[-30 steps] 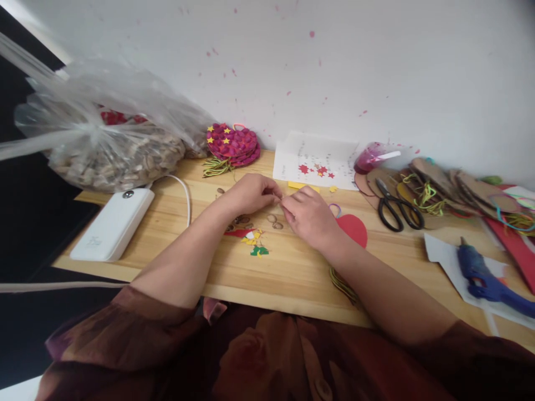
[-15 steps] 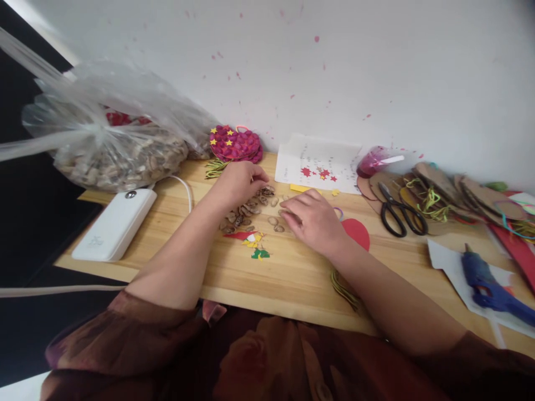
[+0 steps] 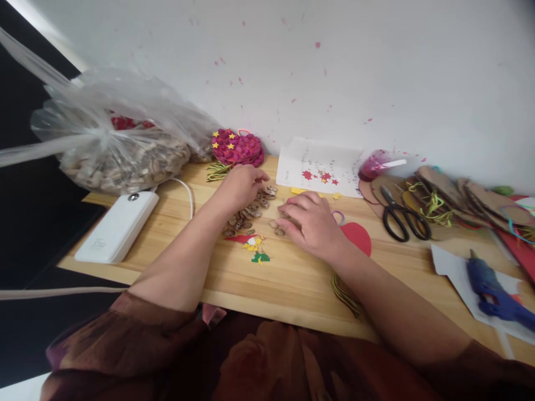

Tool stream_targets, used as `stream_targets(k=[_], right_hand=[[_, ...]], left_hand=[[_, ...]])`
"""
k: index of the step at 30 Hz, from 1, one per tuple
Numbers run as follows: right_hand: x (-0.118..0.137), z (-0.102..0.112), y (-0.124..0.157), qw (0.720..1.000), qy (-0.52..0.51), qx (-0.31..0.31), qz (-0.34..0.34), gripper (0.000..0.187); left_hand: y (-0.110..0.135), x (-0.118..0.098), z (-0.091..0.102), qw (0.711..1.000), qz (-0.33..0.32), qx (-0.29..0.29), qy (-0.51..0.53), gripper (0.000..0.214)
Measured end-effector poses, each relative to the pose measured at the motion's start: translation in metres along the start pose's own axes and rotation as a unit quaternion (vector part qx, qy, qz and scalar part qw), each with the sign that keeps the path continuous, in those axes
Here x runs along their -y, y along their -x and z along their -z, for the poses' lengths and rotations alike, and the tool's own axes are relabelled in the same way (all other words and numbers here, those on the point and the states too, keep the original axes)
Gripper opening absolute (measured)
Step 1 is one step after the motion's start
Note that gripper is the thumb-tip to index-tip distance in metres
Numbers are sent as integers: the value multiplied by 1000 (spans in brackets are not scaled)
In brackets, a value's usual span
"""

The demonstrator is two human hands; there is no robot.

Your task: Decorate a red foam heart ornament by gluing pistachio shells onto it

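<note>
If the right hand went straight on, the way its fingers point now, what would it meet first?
The right hand would probably first meet the loose brown shells by its fingertips; it may already touch them, as depth is unclear.

The pale wooden table (image 3: 251, 289) looks smooth. Small brown shells (image 3: 241, 223) look rough, and the clear plastic bag (image 3: 142, 94) crinkled and glossy.

White pwr bank (image 3: 117, 228) on L end of table (image 3: 267, 289), white cable (image 3: 189, 191) curving nearby. Tied clear plastic bag (image 3: 137, 92) just behind, nr wall (image 3: 259, 55) w/ pink spots. Back ctr: printed sheet (image 3: 290, 161) w/ red stars (image 3: 307, 175) on it. R side: blk-handled scissors (image 3: 392, 205) by cardboard cutouts (image 3: 443, 189); blue glue gun (image 3: 482, 278) on white paper (image 3: 443, 260).
</note>
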State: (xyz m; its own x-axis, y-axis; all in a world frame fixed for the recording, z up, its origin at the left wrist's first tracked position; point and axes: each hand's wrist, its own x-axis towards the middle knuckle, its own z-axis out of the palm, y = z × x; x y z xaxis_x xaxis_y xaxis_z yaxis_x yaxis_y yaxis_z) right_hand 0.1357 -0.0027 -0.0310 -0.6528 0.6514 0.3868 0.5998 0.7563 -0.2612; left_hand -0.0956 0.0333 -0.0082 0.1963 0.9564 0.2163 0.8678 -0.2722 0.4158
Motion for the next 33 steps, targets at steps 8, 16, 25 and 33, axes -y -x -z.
stream_targets(k=[8,16,25,33], right_hand=[[-4,5,-1,998,-45,-42,-32,16],[-13,7,-38,994,-13,54,-91,23],[-31,-13,-89,987,2,112,-114,22],[-32,-16,-102,975,-46,125,-179,14]], left_hand=[[-2,6,-2,1000,14,17,4,41],[-6,10,-5,998,-9,61,-4,36],[-4,12,-1,995,23,91,13,31],[-4,9,4,992,26,120,27,20]])
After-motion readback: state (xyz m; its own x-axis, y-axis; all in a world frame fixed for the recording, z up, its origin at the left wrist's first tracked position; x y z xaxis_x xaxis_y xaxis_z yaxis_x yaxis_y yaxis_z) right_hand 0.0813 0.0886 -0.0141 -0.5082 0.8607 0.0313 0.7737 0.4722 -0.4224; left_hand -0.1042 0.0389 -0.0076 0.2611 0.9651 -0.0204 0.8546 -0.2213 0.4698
